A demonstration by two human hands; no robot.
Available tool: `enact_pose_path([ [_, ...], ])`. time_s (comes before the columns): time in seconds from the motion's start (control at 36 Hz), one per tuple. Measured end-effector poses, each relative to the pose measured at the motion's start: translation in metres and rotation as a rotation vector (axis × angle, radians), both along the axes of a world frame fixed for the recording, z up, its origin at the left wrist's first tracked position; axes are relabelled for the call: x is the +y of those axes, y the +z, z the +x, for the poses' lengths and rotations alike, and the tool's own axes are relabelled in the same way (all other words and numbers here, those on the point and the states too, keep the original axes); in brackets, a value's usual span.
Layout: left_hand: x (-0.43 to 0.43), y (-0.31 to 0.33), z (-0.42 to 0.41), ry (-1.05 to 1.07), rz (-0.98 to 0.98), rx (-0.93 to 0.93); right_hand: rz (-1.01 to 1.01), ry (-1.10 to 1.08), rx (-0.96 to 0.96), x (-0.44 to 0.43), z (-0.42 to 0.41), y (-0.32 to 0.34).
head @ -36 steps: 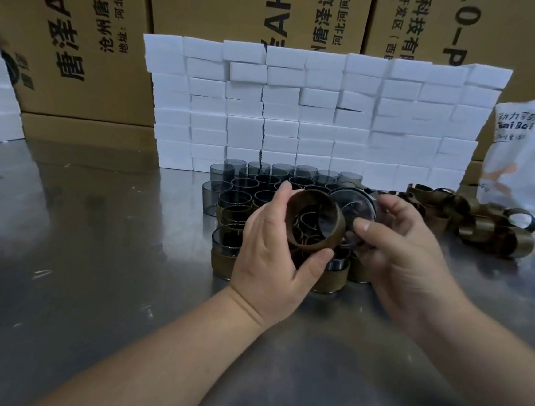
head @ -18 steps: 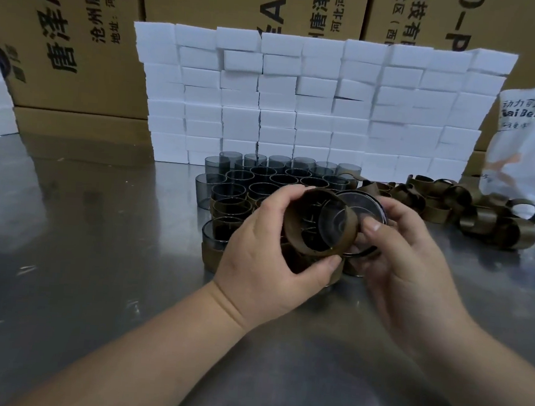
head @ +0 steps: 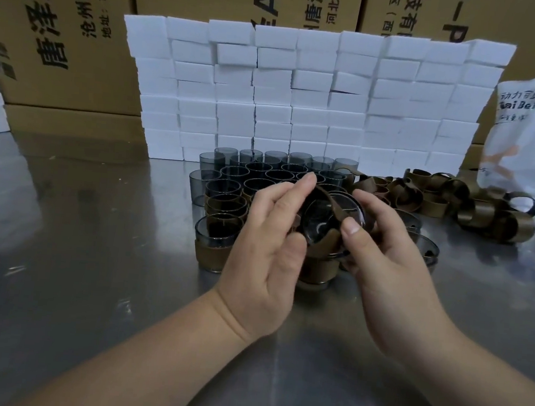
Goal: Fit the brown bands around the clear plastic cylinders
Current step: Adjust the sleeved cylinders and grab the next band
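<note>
Fingers of left hand pinch brown band, skewed across clear plastic cylinder gripped by right hand, above near banded cylinders, centre. Risk: pushing askew could crease band or jam; slick cylinder might slip onto them.

My right grip holds one clear cylinder tipped on its side, with a round end toward me. A brown band, pinched by my left grip, lies aslant across that end, only partly on. Beyond them, smoky bare cylinders stand upright in close rows on the surface. The nearer banded cylinders wear brown wraps. Loose bands lie heaped to the right.
</note>
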State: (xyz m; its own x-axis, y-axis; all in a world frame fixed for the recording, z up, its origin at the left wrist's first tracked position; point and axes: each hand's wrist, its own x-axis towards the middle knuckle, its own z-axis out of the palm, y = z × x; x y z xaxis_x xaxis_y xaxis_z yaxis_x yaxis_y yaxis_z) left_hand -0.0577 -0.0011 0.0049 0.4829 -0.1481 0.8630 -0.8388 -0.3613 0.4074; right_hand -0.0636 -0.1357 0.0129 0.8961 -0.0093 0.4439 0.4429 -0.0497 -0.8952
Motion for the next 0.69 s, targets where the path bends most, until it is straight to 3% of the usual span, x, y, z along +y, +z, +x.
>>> enact_pose_path([
  [0.14, -0.003, 0.001, 0.001, 0.058, -0.129, 0.004, 0.005, 0.048, 0.016, 0.005, -0.003, -0.002],
  [0.25, -0.001, 0.004, 0.000, 0.016, -0.258, 0.144, 0.046, 0.097, 0.032, 0.007, -0.005, -0.005],
  [0.44, -0.002, 0.007, -0.006, 0.102, -0.144, 0.067, 0.036, 0.130, 0.047, 0.008, -0.009, 0.000],
  [0.69, -0.001, 0.011, -0.005, 0.108, -0.217, 0.190, 0.037, 0.070, 0.018, 0.007, -0.007, 0.000],
])
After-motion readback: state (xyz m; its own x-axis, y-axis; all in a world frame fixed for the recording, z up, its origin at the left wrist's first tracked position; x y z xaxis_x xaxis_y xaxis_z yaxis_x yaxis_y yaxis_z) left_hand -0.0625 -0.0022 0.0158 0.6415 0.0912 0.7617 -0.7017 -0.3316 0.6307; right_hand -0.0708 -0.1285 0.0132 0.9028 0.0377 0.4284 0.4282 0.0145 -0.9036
